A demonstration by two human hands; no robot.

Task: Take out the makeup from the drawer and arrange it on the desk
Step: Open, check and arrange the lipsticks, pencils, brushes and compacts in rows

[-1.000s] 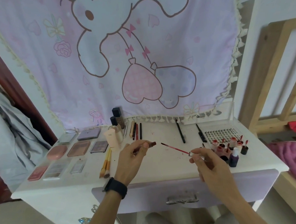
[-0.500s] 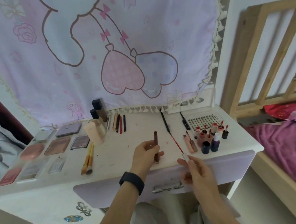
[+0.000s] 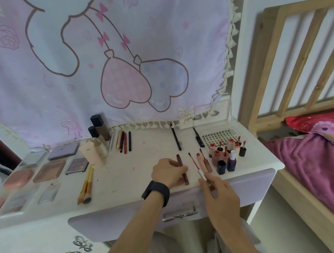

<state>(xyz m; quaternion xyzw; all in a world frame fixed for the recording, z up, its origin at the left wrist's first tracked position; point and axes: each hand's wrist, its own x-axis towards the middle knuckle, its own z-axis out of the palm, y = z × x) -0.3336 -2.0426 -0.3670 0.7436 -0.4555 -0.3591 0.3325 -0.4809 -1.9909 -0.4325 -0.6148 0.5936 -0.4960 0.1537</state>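
Lip gloss tube and wand, one in each hand

Head view: table [image 3: 126, 171] carries the makeup; the drawer [image 3: 127, 220] under it is shut, so its contents cannot be seen. Left hand [image 3: 168, 172] has its grip closed on a dark gloss tube [image 3: 182, 168], tilted, bottom end on the table. Right hand [image 3: 218, 192] pinches the white end of the wand [image 3: 195, 164], whose tip points away. Half a second ago both sat higher in the picture and the tube stood more upright. Two gloss tubes [image 3: 204, 163] lie just right of the wand; two brushes [image 3: 86, 186] lie side by side left; four pencils [image 3: 124, 140] lie at the back beside two dark-capped bottles [image 3: 98, 127].
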